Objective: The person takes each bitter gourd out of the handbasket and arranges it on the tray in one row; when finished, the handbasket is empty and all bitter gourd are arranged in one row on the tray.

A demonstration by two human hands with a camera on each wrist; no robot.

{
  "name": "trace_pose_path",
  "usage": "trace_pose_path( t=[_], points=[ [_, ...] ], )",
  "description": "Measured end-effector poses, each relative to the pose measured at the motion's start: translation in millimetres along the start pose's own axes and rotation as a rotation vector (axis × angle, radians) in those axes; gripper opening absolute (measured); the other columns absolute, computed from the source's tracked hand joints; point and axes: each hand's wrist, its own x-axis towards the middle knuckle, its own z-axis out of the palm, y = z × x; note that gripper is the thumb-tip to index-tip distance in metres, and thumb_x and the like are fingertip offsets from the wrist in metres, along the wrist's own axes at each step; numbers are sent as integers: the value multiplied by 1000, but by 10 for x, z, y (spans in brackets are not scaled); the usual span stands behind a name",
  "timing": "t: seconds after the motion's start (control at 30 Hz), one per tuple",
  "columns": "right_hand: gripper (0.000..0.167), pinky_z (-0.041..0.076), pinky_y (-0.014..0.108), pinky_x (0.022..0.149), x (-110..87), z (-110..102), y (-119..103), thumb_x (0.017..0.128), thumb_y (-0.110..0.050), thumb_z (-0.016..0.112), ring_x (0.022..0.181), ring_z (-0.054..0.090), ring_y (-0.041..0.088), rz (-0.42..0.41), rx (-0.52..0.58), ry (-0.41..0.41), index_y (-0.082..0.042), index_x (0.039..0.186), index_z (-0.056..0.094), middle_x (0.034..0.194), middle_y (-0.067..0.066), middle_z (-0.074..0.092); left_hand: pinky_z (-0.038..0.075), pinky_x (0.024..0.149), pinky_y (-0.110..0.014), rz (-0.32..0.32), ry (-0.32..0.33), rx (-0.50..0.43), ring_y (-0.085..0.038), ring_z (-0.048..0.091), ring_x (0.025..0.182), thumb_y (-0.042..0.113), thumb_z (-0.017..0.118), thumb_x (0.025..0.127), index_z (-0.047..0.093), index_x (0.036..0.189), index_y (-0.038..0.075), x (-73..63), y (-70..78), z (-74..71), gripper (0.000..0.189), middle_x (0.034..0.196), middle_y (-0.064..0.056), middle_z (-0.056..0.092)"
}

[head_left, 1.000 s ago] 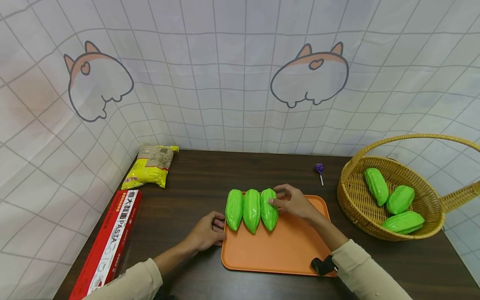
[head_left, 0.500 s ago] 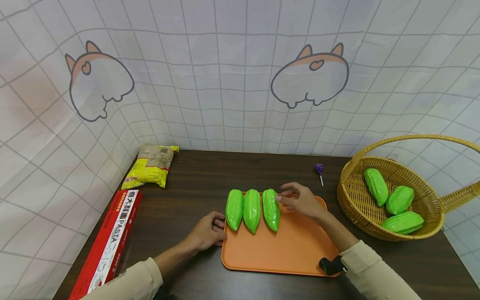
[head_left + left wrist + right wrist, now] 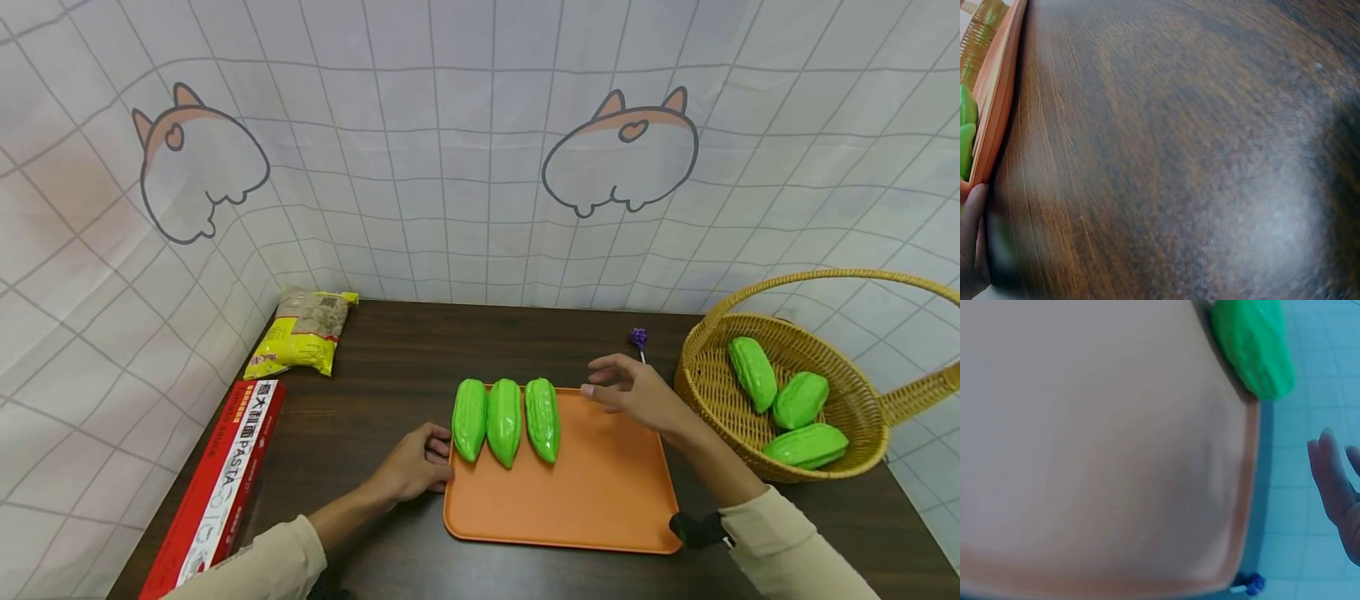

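Note:
Three glossy green ridged fruits, shaped like star fruit, lie side by side on the orange tray [image 3: 570, 508]. The left [image 3: 469, 420] and middle [image 3: 504, 422] ones touch or nearly touch; a small gap separates the right star fruit [image 3: 542, 420]. At the tray's left edge my left hand [image 3: 412, 464] holds the rim, its thumb [image 3: 974, 212] against the outer side in the left wrist view. My right hand [image 3: 637, 393] hovers over the tray's far right corner, fingers loosely bent, holding nothing. In the right wrist view, one green fruit [image 3: 1254, 350] shows at the tray's border.
A wicker basket [image 3: 693, 417] with a tall handle stands at the right, with three more green fruits [image 3: 806, 446] inside. A purple lollipop [image 3: 638, 337] lies behind the right hand. On the left are a yellow bag [image 3: 300, 333] and a red pasta box [image 3: 217, 483].
My right hand has let go of the right star fruit and moved away to the right. That fruit shifted slightly right, opening a gap beside the middle one. The left hand stays put.

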Motion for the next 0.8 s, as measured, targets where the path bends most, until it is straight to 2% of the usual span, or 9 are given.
trace_pose_path(
  t=[0.13,0.47,0.7,0.8],
  points=[
    [58,61,45,87,-119,-155,-45,95,-31,69,111,65,42,-33,-42,22,-2,141,47,135,28,53,63,64,-34,-1,-2,-2,-21,61,88,-5,71,75,52,128,-3,2,4,3,57,109,-15,55],
    [61,62,30,78,-450,-489,-153,96,-33,67,105,68,31,-31,-143,60,-3,144,43,134,26,55,63,65,-35,1,0,-2,-21,62,88,-6,71,74,52,129,-3,-3,-2,8,58,110,-16,56],
    [59,62,30,79,-621,-724,-120,99,-31,64,97,68,7,-21,-180,83,-6,146,41,136,23,53,63,65,-35,0,4,-2,-21,62,88,-6,71,74,52,129,-4,-3,-3,2,58,109,-16,56],
    [58,62,32,80,-681,-842,-107,99,-31,63,98,67,2,-17,-194,93,-4,146,42,139,23,52,63,65,-35,4,4,-3,-21,62,88,-6,71,74,52,128,-4,0,4,7,58,109,-16,55]
  ],
)
